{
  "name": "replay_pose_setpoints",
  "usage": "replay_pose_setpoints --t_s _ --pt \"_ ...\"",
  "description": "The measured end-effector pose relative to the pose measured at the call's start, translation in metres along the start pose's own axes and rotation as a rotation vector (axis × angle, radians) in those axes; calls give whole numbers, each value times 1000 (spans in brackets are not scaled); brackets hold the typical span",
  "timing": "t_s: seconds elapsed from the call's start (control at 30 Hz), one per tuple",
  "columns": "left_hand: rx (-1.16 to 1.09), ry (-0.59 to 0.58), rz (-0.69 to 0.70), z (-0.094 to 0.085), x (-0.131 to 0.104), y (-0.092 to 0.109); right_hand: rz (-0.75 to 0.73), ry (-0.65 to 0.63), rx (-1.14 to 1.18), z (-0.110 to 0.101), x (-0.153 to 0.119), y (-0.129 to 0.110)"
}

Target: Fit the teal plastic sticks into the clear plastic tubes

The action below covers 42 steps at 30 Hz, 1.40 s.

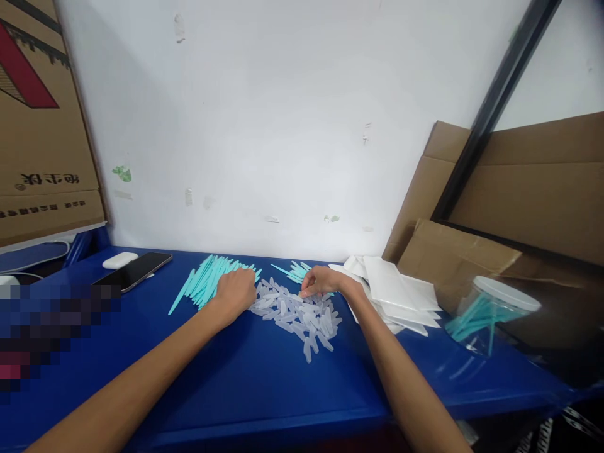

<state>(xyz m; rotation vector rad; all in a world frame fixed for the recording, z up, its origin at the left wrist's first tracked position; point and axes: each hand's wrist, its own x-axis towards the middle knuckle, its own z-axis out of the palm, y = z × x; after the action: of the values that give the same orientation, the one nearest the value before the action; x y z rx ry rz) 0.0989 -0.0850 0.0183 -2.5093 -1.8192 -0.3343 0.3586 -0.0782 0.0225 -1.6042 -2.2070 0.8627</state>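
Observation:
A spread-out pile of small frosted plastic caps (309, 316) lies on the blue table. My right hand (323, 280) reaches into its far side with thumb and forefinger pinched on one pale cap. To the left is a heap of thin turquoise plastic sticks (207, 279), pointed at the ends. My left hand (239, 288) rests between this heap and the caps, curled closed with its back toward me. Its fingertips are hidden, and whatever they hold cannot be made out. Behind the caps, a smaller group of turquoise sticks (297, 271) lies partly covered by my right hand.
White flat packets (401, 289) are stacked right of the caps. A clear jar (488, 318) with a white lid and turquoise sticks stands farther right, by cardboard (457, 251). A phone (136, 270) and white case (119, 260) lie at left. A white wall (264, 126) rises behind.

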Motion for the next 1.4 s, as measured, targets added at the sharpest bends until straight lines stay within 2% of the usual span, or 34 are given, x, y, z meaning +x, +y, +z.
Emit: replay_pose_setpoints --t_s 0.1,0.27,0.37,0.57,0.77,0.9,1.0,1.07,1.2,1.4 --pt "61 17 -38 0 0 1 -84 -3 -2 1 2 3" --pt "58 25 -39 -1 0 1 -155 90 -7 -1 1 2" --pt "76 24 -15 -2 -1 2 -161 223 91 -2 0 -3" --pt "96 165 0 -11 -2 6 -162 496 365 1 2 -18" --pt "-131 243 172 -13 -1 6 -297 469 627 9 8 -32" --pt "-253 233 216 -8 -3 8 -322 508 637 12 11 -35" --pt "-253 244 266 -4 -4 9 -329 569 616 13 13 -34" --pt "-230 255 292 -2 -4 10 -326 565 637 14 14 -33" --pt "-239 251 291 -2 -5 13 -318 524 686 15 13 -34" --pt "-318 253 218 -7 -7 16 -299 475 672 18 12 -36"
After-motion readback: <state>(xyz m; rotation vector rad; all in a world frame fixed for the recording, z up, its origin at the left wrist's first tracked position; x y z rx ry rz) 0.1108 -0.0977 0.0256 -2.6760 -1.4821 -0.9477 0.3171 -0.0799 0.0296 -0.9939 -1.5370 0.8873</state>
